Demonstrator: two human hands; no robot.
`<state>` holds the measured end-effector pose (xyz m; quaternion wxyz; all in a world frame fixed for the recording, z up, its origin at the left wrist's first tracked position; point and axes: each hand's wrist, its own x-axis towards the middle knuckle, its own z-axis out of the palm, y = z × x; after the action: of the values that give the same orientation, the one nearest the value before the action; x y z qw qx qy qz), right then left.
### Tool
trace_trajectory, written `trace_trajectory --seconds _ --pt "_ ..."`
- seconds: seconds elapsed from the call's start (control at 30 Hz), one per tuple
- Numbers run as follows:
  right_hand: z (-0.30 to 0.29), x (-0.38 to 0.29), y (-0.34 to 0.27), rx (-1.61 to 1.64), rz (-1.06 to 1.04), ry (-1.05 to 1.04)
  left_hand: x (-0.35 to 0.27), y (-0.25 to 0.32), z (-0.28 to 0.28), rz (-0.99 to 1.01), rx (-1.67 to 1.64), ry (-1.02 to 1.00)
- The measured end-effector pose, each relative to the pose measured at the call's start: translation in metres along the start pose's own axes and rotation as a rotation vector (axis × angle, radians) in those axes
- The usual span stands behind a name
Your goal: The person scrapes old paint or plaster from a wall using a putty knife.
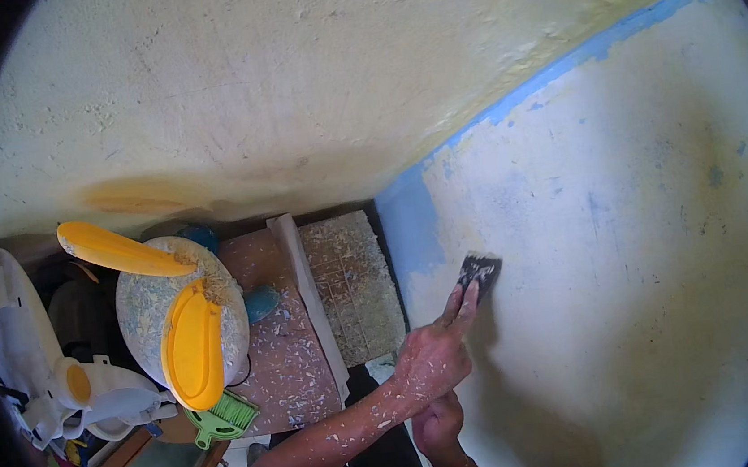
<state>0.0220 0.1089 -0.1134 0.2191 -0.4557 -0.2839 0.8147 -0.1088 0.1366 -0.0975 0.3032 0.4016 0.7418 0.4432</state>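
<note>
Flecked with paint chips, my left hand (432, 361) grips a scraper with a dark, flat blade (480, 273), two fingers stretched along it. The blade's edge rests against the wall (570, 235), where worn pale paint shows blue patches. Just below my left hand is my right hand (438, 423), its fingers curled in; whether it also holds the scraper's handle is hidden. Both forearms come up from the bottom of the view, the left one speckled with flakes.
Left of my hands lie a flake-strewn brown surface (292, 369), a round lid (139, 317) bearing yellow plastic pieces (192, 345), a green dustpan-shaped brush (226, 416) and white plastic parts (26, 334). A blue strip (504, 109) follows the wall corner.
</note>
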Motion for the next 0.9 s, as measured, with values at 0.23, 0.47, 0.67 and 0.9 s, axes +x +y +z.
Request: trace_trajectory --seconds 0.23,0.47,0.67,0.9 --pt "-0.007 0.029 0.002 -0.005 -0.033 -0.178 0.019 -0.02 -0.002 0.034 -0.047 0.076" --pt "0.017 0.009 -0.003 -0.057 -0.06 0.062 0.002 -0.015 0.009 0.019 0.008 -0.028" --pt "0.014 0.045 -0.001 0.048 -0.082 -0.16 0.035 -0.024 -0.014 0.036 0.029 0.073" --pt "-0.013 0.011 0.002 -0.109 -0.017 0.016 -0.001 -0.014 0.015 0.03 -0.025 -0.043"
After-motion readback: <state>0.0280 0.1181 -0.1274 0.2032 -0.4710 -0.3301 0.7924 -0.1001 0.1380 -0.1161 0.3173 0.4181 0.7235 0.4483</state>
